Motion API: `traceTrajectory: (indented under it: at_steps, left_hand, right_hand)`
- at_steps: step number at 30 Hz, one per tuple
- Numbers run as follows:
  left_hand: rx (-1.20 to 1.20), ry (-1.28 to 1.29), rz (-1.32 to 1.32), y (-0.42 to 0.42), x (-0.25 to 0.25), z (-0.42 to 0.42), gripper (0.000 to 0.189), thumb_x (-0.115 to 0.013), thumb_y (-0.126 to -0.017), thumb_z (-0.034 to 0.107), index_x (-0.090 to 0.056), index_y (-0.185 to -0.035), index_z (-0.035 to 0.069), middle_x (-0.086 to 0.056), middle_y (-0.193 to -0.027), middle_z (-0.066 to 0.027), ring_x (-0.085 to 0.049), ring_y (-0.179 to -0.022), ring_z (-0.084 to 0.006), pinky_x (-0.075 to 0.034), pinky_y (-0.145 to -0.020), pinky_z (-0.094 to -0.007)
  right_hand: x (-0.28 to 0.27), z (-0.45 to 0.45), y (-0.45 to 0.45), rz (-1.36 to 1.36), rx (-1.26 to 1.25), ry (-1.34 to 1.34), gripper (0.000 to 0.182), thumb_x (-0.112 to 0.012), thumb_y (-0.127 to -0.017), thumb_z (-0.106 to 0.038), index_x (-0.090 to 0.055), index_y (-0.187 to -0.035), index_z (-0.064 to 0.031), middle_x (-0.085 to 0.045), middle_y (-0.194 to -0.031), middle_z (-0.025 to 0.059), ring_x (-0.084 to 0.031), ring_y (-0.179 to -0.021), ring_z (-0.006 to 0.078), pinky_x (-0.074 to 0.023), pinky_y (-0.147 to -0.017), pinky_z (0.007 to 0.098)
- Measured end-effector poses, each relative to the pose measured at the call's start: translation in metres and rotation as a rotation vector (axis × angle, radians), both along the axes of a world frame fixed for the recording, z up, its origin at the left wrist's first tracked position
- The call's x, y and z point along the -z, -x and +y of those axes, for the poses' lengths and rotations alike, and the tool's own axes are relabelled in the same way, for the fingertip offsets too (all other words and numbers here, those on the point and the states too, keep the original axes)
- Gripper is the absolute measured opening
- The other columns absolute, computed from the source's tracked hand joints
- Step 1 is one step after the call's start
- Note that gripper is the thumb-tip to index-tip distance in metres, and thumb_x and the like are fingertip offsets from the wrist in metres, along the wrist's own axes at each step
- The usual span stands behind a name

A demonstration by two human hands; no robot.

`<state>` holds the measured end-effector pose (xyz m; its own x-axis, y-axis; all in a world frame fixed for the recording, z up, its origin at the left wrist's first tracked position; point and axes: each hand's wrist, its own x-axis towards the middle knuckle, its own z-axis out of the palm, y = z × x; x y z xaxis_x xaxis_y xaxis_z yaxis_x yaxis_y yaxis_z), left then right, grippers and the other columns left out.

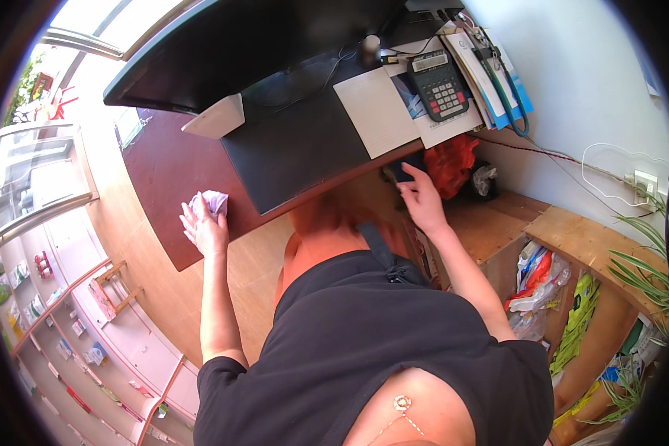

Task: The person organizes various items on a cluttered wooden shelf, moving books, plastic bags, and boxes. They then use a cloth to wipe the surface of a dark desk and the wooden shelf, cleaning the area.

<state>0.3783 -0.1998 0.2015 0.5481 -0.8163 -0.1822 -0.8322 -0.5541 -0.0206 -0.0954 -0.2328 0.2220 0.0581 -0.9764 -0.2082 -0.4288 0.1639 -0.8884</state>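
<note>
My left hand (205,226) rests on a crumpled light purple cloth (216,204) on the reddish-brown desk top (173,184), near its left front corner. The fingers are spread over the cloth; whether they grip it is hard to tell. My right hand (422,198) is off the desk's front edge, its fingers apart and holding nothing. It is near a red plastic bag (451,167) beneath the desk's right end. A black desk mat (295,150) bears a sheet of lined paper (376,111), with a calculator (437,86) to its right.
A large black monitor (228,50) stands across the back of the desk, near a small white box-like object (217,118). Papers and folders (479,72) lean by the wall. Wooden shelving (591,245) at right holds plastic bags; cords run to a wall socket (645,184). Stocked shelves (83,357) stand at left.
</note>
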Motion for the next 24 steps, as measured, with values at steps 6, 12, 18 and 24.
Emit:
traceTrajectory:
  at_steps: [6,12,18,24]
  left_hand:
    - [0.18,0.407,0.263,0.0,-0.02,-0.012,0.052,-0.061,-0.081,0.001,-0.058,-0.132,0.011,-0.055,-0.132,-0.0142,-0.053,-0.118,-0.0362,-0.043,-0.103,-0.0451]
    - [-0.107,0.504,1.373,0.109,-0.07,-0.014,0.054,-0.058,-0.084,0.001,-0.05,-0.138,0.004,-0.053,-0.134,-0.0116,-0.051,-0.125,-0.0216,-0.043,-0.104,-0.0332]
    - [-0.101,0.279,1.969,0.193,-0.072,-0.011,0.076,-0.062,-0.09,0.011,-0.023,-0.156,0.006,-0.034,-0.154,-0.0142,-0.032,-0.142,-0.0244,-0.027,-0.116,-0.0369]
    - [-0.227,0.385,1.567,0.136,-0.07,0.009,0.059,-0.058,-0.095,0.01,-0.038,-0.15,0.006,-0.041,-0.151,-0.0169,-0.045,-0.135,-0.0256,-0.038,-0.11,-0.0358]
  right_hand:
    - [-0.018,-0.022,-0.047,-0.144,-0.177,0.034,0.046,-0.059,-0.094,-0.002,-0.048,-0.138,-0.0064,-0.05,-0.134,0.0121,-0.065,-0.101,0.0186,-0.0537,-0.084,0.0288]
    - [-0.048,-0.041,-0.084,-0.419,-0.416,-0.175,0.068,-0.065,-0.095,-0.021,-0.03,-0.152,-0.0111,-0.036,-0.152,0.0128,-0.052,-0.125,0.0243,-0.0493,-0.097,0.0346]
    - [-0.017,-0.044,-0.124,-0.41,-0.401,-0.039,0.063,-0.067,-0.091,-0.023,-0.04,-0.145,-0.008,-0.047,-0.141,0.016,-0.048,-0.13,0.0295,-0.0388,-0.108,0.0368]
    - [0.001,-0.117,-0.129,0.042,-0.206,0.438,0.065,-0.07,-0.083,-0.013,-0.04,-0.138,0.0044,-0.046,-0.137,0.027,-0.047,-0.127,0.0417,-0.0376,-0.109,0.0419]
